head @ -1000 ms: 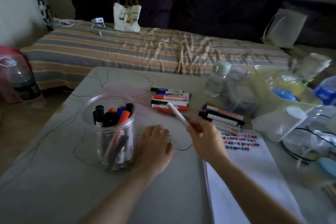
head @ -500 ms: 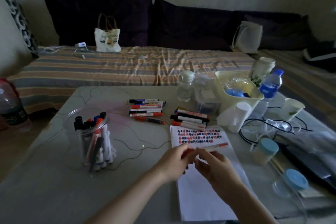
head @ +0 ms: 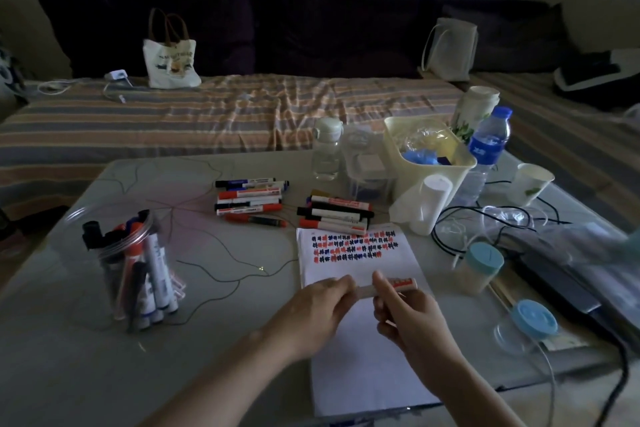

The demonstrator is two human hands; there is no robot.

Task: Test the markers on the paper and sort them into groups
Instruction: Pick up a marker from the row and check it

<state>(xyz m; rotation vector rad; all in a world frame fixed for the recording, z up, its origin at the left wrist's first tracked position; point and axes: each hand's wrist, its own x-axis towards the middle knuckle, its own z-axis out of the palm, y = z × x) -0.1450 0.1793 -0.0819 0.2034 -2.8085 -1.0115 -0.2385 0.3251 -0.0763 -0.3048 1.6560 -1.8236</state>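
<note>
Grey and dimly lit, the table (head: 86,357) carries everything, with a striped bed (head: 173,114) behind it. White paper (head: 360,367) lies near the front edge, its upper part filled with rows of red, blue and black test marks (head: 349,248). A clear jar (head: 128,263) at the left holds upright markers. Two sorted groups lie flat beyond the paper: the left group (head: 249,199) well apart from it, the right group (head: 334,213) just touching its top edge. Over the paper, the left hand (head: 322,305) and right hand (head: 407,314) hold one marker (head: 398,284) level between them, the fingers of each curled around an end; the cap end seems to be in the left hand, though it is hidden.
</note>
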